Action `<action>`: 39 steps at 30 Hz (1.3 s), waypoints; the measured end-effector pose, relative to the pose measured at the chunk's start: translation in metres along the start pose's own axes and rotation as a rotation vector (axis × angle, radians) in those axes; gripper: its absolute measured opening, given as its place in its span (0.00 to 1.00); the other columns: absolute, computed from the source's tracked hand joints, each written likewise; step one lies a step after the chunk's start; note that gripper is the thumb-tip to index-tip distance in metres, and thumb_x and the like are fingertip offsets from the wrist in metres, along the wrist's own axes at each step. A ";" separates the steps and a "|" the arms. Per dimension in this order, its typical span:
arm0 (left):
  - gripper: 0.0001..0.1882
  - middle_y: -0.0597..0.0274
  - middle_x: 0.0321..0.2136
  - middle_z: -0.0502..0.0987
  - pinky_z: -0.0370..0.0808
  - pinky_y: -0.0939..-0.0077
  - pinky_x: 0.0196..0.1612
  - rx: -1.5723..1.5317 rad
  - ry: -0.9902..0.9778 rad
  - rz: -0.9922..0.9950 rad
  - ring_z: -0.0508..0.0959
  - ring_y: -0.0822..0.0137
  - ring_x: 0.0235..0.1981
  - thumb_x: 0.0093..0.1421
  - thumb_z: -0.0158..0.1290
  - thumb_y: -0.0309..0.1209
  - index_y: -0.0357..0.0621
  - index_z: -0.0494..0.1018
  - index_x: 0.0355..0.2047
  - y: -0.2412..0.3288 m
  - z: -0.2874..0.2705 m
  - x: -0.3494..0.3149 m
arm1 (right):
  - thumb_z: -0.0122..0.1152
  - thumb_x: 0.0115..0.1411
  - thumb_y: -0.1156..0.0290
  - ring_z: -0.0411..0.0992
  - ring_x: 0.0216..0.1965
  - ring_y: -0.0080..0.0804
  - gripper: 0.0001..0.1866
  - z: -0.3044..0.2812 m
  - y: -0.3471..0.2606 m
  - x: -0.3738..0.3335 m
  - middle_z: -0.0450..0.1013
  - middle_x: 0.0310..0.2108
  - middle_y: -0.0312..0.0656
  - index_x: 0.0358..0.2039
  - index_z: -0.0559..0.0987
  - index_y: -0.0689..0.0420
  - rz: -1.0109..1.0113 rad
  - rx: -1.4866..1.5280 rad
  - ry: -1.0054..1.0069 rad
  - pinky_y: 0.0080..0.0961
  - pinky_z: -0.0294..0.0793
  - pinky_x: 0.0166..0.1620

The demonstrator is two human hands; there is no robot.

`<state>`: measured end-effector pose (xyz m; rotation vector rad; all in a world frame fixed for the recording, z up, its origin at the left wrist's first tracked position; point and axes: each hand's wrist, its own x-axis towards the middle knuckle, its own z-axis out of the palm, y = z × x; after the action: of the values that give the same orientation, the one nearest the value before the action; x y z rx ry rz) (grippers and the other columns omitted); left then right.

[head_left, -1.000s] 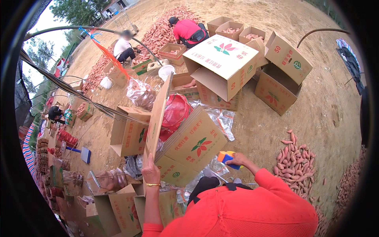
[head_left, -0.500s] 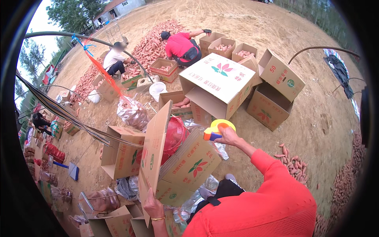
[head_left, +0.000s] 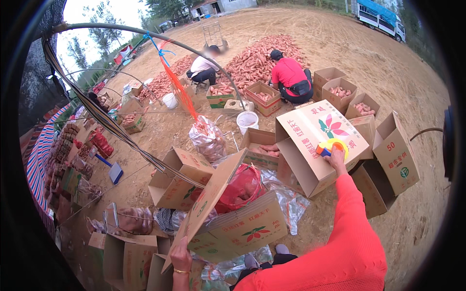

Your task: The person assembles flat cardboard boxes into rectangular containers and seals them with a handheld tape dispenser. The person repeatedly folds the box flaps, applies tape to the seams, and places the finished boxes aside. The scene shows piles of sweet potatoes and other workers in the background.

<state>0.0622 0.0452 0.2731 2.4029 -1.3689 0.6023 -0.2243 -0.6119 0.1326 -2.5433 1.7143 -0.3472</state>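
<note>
Sandy ground (head_left: pixel 422 233): right hand (head_left: pixel 336 160) clamped on round, apparently plastic dispenser (head_left: pixel 323 150); left hand (head_left: pixel 181 257) gripping flat cardboard (head_left: pixel 206 206) slanting beyond this grip.

The floor (head_left: pixel 412 233) is brown, bare earth in soft daylight. At twelve o'clock stands a low grey building (head_left: pixel 238 5); at nine, a red-white-blue striped plastic sheet (head_left: pixel 37 167); at eleven, pale sky (head_left: pixel 127 8).

Outdoor packing yard (head_left: pixel 412 82): sweet potatoes (head_left: pixel 259 60), cartons (head_left: pixel 238 232)
</note>
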 end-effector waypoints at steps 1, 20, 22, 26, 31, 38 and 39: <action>0.23 0.46 0.32 0.78 0.76 0.62 0.35 0.011 -0.021 -0.021 0.79 0.51 0.31 0.48 0.47 0.16 0.36 0.72 0.47 0.002 -0.002 0.006 | 0.70 0.42 0.51 0.75 0.35 0.44 0.36 0.004 0.008 0.003 0.76 0.29 0.49 0.45 0.70 0.63 -0.031 0.026 0.027 0.38 0.59 0.53; 0.21 0.51 0.38 0.78 0.78 0.70 0.39 0.090 -0.050 0.093 0.80 0.59 0.39 0.47 0.48 0.17 0.34 0.72 0.45 0.073 -0.103 -0.031 | 0.36 0.52 0.25 0.68 0.51 0.53 0.54 -0.055 -0.284 -0.106 0.64 0.54 0.56 0.59 0.57 0.64 -0.032 1.878 -1.507 0.57 0.71 0.47; 0.20 0.51 0.37 0.79 0.78 0.70 0.38 0.108 -0.063 0.098 0.81 0.58 0.38 0.48 0.48 0.17 0.35 0.73 0.44 0.084 -0.125 -0.060 | 0.43 0.56 0.32 0.70 0.49 0.46 0.44 -0.071 -0.295 -0.114 0.68 0.51 0.54 0.55 0.65 0.62 0.236 1.954 -1.550 0.49 0.74 0.46; 0.18 0.48 0.39 0.77 0.76 0.64 0.43 0.088 -0.105 0.041 0.79 0.53 0.39 0.51 0.52 0.19 0.33 0.71 0.44 0.091 -0.153 -0.127 | 0.54 0.57 0.44 0.75 0.39 0.38 0.32 -0.106 -0.310 -0.161 0.74 0.41 0.47 0.46 0.72 0.62 0.158 1.622 -1.581 0.29 0.75 0.40; 0.20 0.51 0.46 0.75 0.76 0.68 0.41 0.220 -0.070 0.008 0.78 0.55 0.43 0.55 0.49 0.22 0.37 0.70 0.50 0.078 -0.177 -0.199 | 0.56 0.55 0.67 0.73 0.46 0.33 0.30 -0.063 -0.312 -0.207 0.71 0.48 0.48 0.57 0.64 0.63 -0.269 1.286 -1.654 0.28 0.72 0.48; 0.15 0.54 0.43 0.76 0.75 0.60 0.42 -0.038 0.359 -0.289 0.78 0.55 0.40 0.57 0.49 0.23 0.39 0.72 0.46 0.030 -0.216 -0.274 | 0.54 0.50 0.77 0.73 0.43 0.30 0.38 -0.134 -0.316 -0.292 0.71 0.46 0.46 0.63 0.55 0.61 -0.241 1.504 -1.495 0.26 0.72 0.47; 0.14 0.54 0.43 0.76 0.74 0.60 0.43 0.027 0.346 -0.260 0.77 0.55 0.40 0.58 0.49 0.23 0.39 0.72 0.45 0.028 -0.224 -0.274 | 0.53 0.50 0.77 0.73 0.42 0.30 0.35 -0.156 -0.312 -0.297 0.71 0.45 0.46 0.61 0.58 0.61 -0.230 1.537 -1.523 0.25 0.72 0.46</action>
<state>-0.1321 0.3364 0.3305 2.3066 -0.8956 0.9146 -0.0813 -0.2070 0.2913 -1.0216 0.1957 0.2279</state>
